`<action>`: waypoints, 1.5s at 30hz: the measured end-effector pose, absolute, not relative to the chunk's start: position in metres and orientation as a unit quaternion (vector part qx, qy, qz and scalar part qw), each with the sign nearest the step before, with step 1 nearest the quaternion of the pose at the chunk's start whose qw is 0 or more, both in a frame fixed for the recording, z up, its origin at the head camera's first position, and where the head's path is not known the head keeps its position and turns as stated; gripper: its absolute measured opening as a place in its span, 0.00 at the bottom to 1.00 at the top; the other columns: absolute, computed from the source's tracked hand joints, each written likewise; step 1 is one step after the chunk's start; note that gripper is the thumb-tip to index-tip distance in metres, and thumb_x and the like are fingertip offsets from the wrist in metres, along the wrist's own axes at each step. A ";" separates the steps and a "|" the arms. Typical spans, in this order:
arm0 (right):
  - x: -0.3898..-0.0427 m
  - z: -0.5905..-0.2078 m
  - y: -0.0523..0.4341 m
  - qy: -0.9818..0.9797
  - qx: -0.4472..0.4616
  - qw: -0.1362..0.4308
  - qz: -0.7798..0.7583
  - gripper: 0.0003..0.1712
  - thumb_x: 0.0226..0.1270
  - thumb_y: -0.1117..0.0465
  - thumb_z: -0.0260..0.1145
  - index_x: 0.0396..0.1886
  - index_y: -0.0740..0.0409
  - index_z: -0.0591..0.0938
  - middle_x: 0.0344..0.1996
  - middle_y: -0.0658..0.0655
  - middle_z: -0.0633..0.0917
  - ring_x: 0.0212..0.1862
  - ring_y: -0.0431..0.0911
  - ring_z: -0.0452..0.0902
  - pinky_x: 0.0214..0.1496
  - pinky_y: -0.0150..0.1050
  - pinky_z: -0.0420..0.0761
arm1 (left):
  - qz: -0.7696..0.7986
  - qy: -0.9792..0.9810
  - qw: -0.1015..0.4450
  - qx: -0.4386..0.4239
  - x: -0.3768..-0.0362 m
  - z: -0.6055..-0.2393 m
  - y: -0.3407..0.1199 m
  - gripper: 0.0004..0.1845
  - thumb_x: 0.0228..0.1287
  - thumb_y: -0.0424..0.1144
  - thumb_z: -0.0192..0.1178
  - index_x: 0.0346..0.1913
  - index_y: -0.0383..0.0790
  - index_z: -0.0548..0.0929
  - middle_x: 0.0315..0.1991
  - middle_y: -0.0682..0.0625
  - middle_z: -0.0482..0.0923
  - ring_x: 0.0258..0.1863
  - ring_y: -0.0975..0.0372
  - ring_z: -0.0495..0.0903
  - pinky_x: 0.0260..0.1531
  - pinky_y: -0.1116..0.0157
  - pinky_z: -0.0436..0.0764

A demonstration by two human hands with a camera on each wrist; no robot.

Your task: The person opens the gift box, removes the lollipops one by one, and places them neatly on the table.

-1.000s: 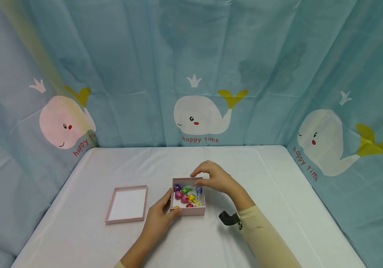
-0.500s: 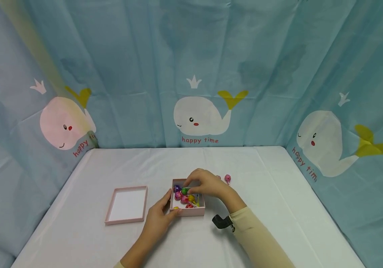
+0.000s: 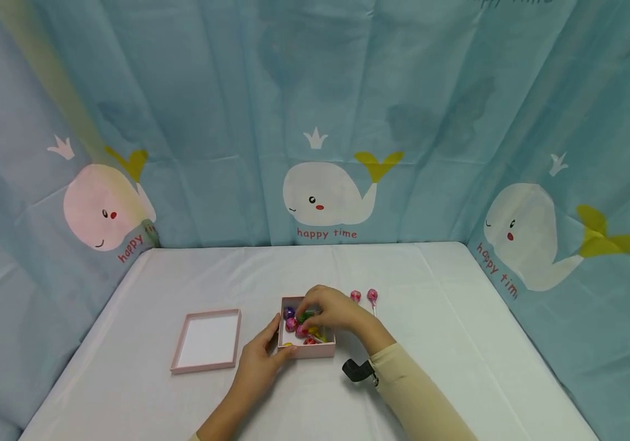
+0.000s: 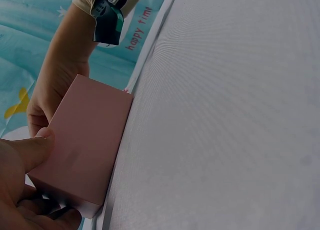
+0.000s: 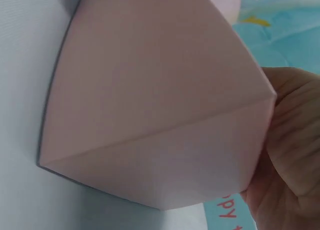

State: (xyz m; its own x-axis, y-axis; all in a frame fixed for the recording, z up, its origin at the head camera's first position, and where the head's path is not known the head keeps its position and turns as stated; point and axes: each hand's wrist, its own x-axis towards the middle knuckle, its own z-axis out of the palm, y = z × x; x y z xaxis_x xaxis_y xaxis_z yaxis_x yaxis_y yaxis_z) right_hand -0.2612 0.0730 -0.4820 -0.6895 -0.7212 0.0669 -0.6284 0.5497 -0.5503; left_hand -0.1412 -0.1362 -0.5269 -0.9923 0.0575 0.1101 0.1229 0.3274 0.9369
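Note:
A pink box (image 3: 306,351) without its lid stands on the table, with several wrapped lollipops inside. My left hand (image 3: 257,361) grips its left side, thumb at the front corner; the left wrist view shows the thumb (image 4: 42,142) on the box wall. My right hand (image 3: 334,308) reaches into the box from the right, its fingers and thumb on either side of a green lollipop (image 3: 306,316). Whether they pinch it cannot be made out. Purple (image 3: 289,313), pink (image 3: 291,324) and yellow lollipops (image 3: 315,331) lie around it. In the right wrist view, the box hides the fingertips.
The pink-rimmed lid (image 3: 206,341) lies left of the box, its white inside upward. Two pink lollipops rest on the white table (image 3: 431,343) behind the right hand: one (image 3: 355,296) and another (image 3: 372,295). A blue whale-print curtain (image 3: 210,153) surrounds the table's back and sides.
My right hand has moved left and deeper into the box, to the green lollipop. Its shift uncovers two pink lollipops on the table behind it. The left hand keeps its hold on the box.

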 end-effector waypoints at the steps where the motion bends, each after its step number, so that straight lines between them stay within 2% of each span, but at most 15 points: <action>1: -0.261 -0.483 0.072 0.878 -0.386 0.080 -0.271 0.09 0.62 0.53 0.79 0.42 0.42 0.91 0.44 0.38 0.85 0.54 0.37 0.76 0.64 0.38 0.80 | -0.576 -0.815 0.028 -0.056 -0.141 -0.527 -0.136 0.46 0.61 0.41 0.75 0.79 0.40 0.63 0.78 0.44 0.61 0.76 0.50 0.62 0.68 0.61 0.72; 8: -0.260 -0.488 0.066 0.894 -0.381 0.059 -0.229 0.09 0.60 0.46 0.79 0.41 0.34 0.91 0.41 0.32 0.85 0.57 0.38 0.75 0.66 0.41 0.79 | -0.568 -0.820 0.033 -0.059 -0.141 -0.527 -0.136 0.47 0.60 0.43 0.75 0.79 0.41 0.63 0.78 0.44 0.61 0.75 0.51 0.64 0.68 0.62 0.72; 17: -0.255 -0.488 0.062 0.908 -0.361 0.068 -0.201 0.08 0.60 0.45 0.78 0.40 0.29 0.91 0.42 0.31 0.85 0.62 0.42 0.73 0.70 0.51 0.73 | -0.568 -0.820 0.032 -0.053 -0.141 -0.529 -0.136 0.47 0.59 0.44 0.75 0.78 0.40 0.63 0.77 0.44 0.63 0.75 0.50 0.65 0.69 0.61 0.72; 26: -0.253 -0.487 0.060 0.910 -0.366 0.065 -0.183 0.09 0.60 0.47 0.78 0.41 0.27 0.90 0.41 0.29 0.85 0.61 0.41 0.72 0.65 0.48 0.73 | -0.572 -0.818 0.034 -0.052 -0.141 -0.529 -0.136 0.46 0.60 0.41 0.75 0.78 0.41 0.64 0.77 0.44 0.62 0.76 0.51 0.63 0.69 0.61 0.71; 38: -0.254 -0.487 0.061 0.910 -0.368 0.067 -0.180 0.09 0.58 0.46 0.80 0.39 0.30 0.91 0.38 0.28 0.84 0.60 0.39 0.72 0.65 0.45 0.71 | -0.577 -0.815 0.032 -0.050 -0.142 -0.529 -0.135 0.46 0.60 0.40 0.75 0.78 0.40 0.64 0.77 0.43 0.62 0.75 0.51 0.64 0.69 0.62 0.71; 45: -0.254 -0.488 0.062 0.909 -0.376 0.063 -0.169 0.07 0.57 0.43 0.80 0.34 0.27 0.89 0.35 0.26 0.82 0.63 0.40 0.71 0.66 0.47 0.71 | -0.570 -0.819 0.030 -0.051 -0.141 -0.529 -0.137 0.47 0.60 0.43 0.75 0.78 0.39 0.63 0.77 0.43 0.62 0.75 0.50 0.64 0.69 0.60 0.71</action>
State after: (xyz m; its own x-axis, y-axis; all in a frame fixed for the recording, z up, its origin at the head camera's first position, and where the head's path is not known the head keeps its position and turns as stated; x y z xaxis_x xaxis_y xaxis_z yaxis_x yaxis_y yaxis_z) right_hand -0.2544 0.0621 -0.4875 -0.7096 -0.7045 0.0117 -0.6619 0.6607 -0.3542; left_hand -0.1409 -0.1365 -0.5293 -0.9930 0.0492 0.1075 0.1179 0.3439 0.9316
